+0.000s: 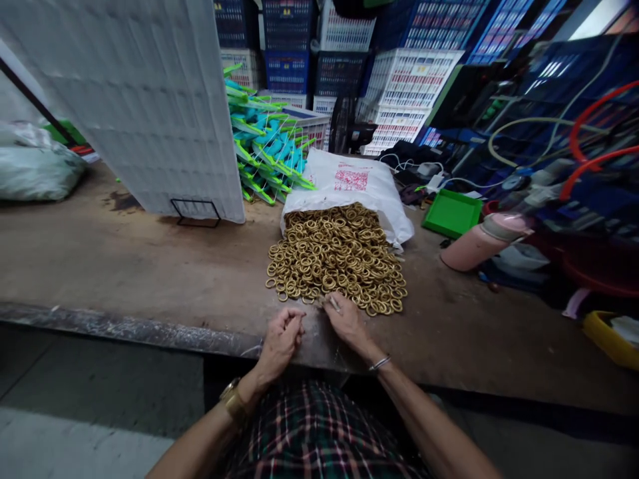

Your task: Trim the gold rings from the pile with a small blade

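A heap of brass-coloured rings point(339, 259) spills onto the table from the mouth of a white sack point(327, 169) with red print. At the front edge of the heap is my right hand point(347, 324), its fingers closed around a small pale object that is too small to name. My left hand point(280, 340) is closed just left of it, thumb and fingertips pressed together over the table. Whatever those left fingers hold, if anything, cannot be made out. A small gap separates the two hands.
A tall grey-white panel point(164, 100) stands on the brown table point(124, 266) at left. Green and turquoise pieces point(269, 140) are stacked behind it. To the right are a green tray point(452, 214), a pink bottle point(482, 243) and a yellow container point(606, 339). Crates point(409, 80) rise behind.
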The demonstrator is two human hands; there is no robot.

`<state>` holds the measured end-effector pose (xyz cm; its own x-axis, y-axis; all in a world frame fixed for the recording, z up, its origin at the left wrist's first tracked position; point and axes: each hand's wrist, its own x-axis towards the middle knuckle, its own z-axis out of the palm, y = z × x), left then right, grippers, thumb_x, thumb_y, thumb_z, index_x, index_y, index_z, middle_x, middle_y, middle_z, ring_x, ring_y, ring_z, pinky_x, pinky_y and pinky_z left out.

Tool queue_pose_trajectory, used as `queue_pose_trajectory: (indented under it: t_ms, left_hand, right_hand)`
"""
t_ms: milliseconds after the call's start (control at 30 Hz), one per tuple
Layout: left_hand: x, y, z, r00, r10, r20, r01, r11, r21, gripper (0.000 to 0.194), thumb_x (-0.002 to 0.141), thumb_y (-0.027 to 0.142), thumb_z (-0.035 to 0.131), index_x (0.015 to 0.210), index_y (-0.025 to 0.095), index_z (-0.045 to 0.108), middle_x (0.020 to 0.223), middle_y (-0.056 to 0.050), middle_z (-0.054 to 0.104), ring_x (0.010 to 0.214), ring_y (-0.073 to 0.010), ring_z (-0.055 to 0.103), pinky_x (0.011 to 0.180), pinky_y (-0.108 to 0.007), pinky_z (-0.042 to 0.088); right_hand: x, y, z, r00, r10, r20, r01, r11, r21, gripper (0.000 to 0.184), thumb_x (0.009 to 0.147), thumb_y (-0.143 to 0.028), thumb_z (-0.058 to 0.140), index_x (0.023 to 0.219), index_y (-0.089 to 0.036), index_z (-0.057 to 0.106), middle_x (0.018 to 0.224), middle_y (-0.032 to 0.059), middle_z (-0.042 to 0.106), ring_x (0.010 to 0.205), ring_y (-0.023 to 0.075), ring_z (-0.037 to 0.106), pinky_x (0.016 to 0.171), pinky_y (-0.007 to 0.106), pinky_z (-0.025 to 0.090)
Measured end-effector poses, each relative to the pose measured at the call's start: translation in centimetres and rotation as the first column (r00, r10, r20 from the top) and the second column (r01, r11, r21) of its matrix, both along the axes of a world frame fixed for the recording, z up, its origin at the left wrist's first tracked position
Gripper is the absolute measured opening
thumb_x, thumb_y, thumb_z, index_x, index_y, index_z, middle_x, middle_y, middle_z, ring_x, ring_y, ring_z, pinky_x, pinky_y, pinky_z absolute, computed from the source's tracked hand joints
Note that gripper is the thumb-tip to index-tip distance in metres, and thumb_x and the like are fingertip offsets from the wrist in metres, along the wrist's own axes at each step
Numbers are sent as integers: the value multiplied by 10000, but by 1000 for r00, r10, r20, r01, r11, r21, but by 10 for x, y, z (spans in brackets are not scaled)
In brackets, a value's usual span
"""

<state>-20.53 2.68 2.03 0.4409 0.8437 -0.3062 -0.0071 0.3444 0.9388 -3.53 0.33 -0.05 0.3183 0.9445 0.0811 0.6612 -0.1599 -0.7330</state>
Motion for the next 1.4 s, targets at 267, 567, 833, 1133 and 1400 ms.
queue_pose_trajectory:
  t_ms: [267,567,833,1133,1400]
  left_hand:
    - [6,-1,5,998,-62,-5,60,937,343,214,728,174,585,925,193,665,827,-33,634,755,-162,537,724,-249,406]
    - [7,-5,4,969,-230,-87,244,863,443,191,808,203,501,882,188,677,807,-44,649,739,-157,550,735,-256,400]
    - [3,-12,2,985,-155,-71,162,980,118,185,768,332,559,780,150,591,591,16,544,486,-79,425,486,-197,324]
    - [-2,-9,-2,976,-131,176,173,953,-249,308,708,441,617,749,166,485,611,42,509,415,-31,375,386,-163,205]
    - [-2,-7,-2,971,-107,213,164,949,-270,312,707,432,631,752,161,482,581,47,488,415,-29,371,390,-159,207]
  right_hand:
    - [-9,-13,8,813,-83,-577,-1,990,-143,164,674,-337,540,711,-177,543,506,-75,409,440,64,301,428,193,228]
    - [-17,-23,21,466,-159,-870,-127,962,-244,233,603,-292,560,791,-196,461,504,-105,446,327,12,215,352,157,123]
    - [-26,-21,21,821,20,-570,-113,985,-130,199,700,-368,528,664,-175,495,547,-59,472,482,64,375,447,180,283]
    - [-31,-15,18,836,70,-545,-162,979,-122,197,737,-354,512,642,-184,487,517,-64,450,507,82,381,484,189,295]
    - [-30,-9,14,854,89,-512,-171,979,-115,186,777,-313,448,659,-182,508,534,-47,485,494,89,402,492,197,304]
